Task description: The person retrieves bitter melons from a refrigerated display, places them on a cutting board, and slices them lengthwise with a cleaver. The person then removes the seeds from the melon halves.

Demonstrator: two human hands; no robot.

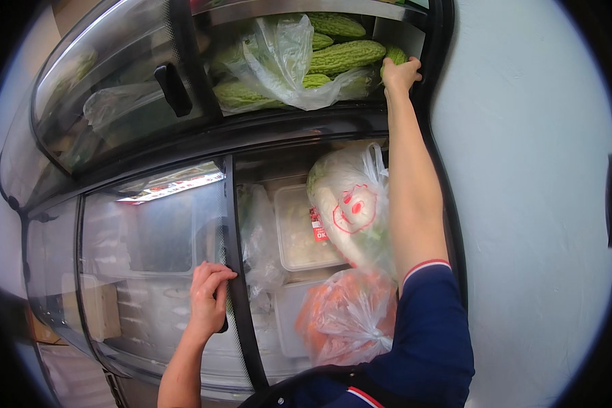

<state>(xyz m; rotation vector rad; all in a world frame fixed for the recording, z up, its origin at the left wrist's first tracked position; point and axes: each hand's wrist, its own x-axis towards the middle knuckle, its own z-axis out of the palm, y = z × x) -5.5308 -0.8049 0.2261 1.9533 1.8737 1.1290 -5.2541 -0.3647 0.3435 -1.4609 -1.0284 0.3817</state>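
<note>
My left hand (209, 298) is curled round the black handle (224, 325) of the lower sliding glass door (153, 306), with its fingertips at the door's dark edge. My right hand (402, 76) reaches far forward into the open upper compartment and grips a green bitter melon (396, 54) by its near end, close to the right frame. Beside it, more bitter melons (347, 56) lie in an opened clear plastic bag (285, 61). Under my right arm, a knotted bag of white and leafy vegetables (354, 204) with a red print rests in the lower compartment.
A clear bag of orange vegetables (352, 316) sits nearest my body. Lidded plastic boxes (301, 255) lie beneath the bags. The upper glass door (112, 92) has a black handle (173, 89). A black frame (438, 153) and pale wall (530, 204) bound the right side.
</note>
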